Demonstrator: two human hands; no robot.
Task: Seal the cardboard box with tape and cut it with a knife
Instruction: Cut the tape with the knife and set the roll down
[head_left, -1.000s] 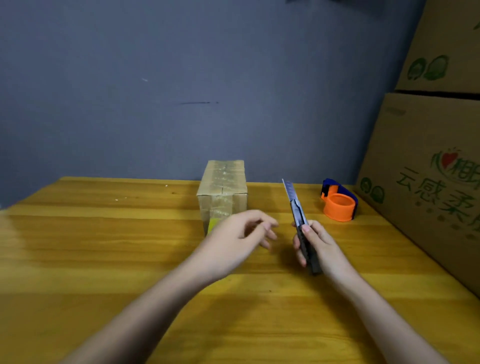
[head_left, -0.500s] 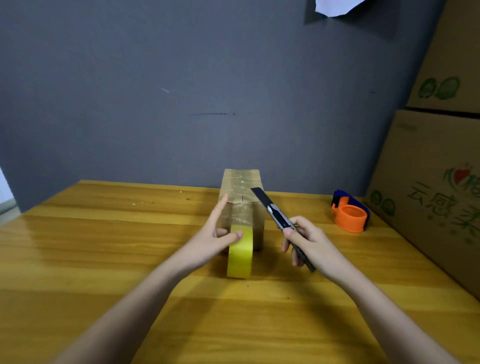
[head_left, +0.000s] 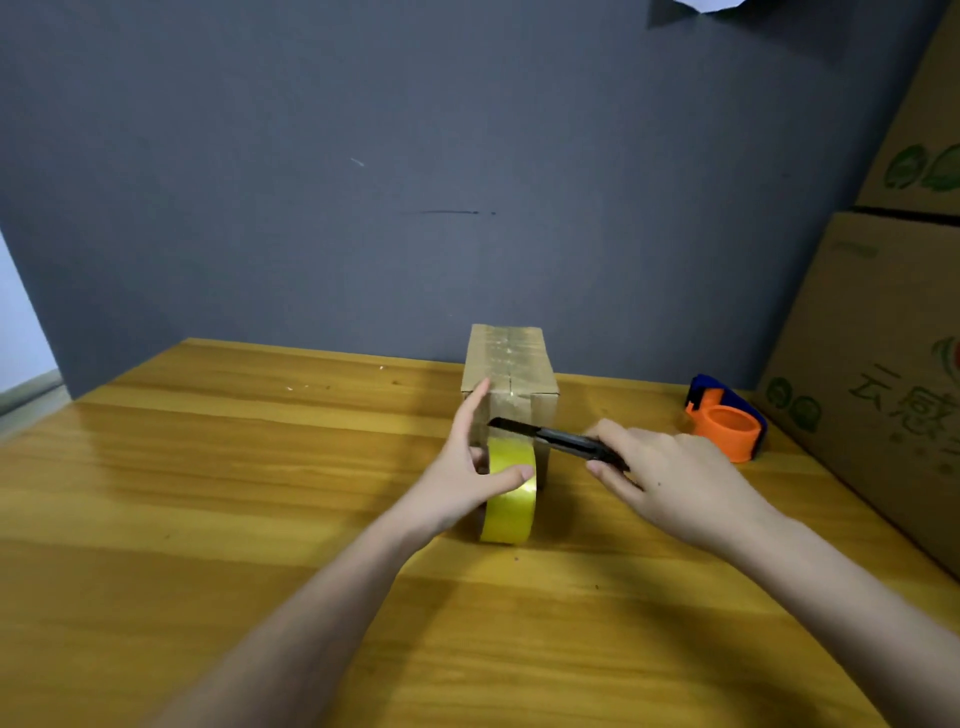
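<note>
left hand (head_left: 460, 480) grips tape roll (head_left: 509, 491) at frame centre | right hand (head_left: 670, 483) closed on knife (head_left: 556, 440) | box (head_left: 511, 376) behind

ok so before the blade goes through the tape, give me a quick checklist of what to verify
1. Knife grip: right hand is closed around the utility knife handle. Ok.
2. Blade position: it points left across the top of the yellow tape roll, in front of the small cardboard box. Ok.
3. Roll steadied: left hand holds the roll upright on the table, thumb on its near face. Ok.
4. Fingers off the cut line: the left hand's fingers stand right beside the blade tip. Not ok.
5. Tape pulled taut from roll to box: hidden behind the roll. Cannot tell.
</note>
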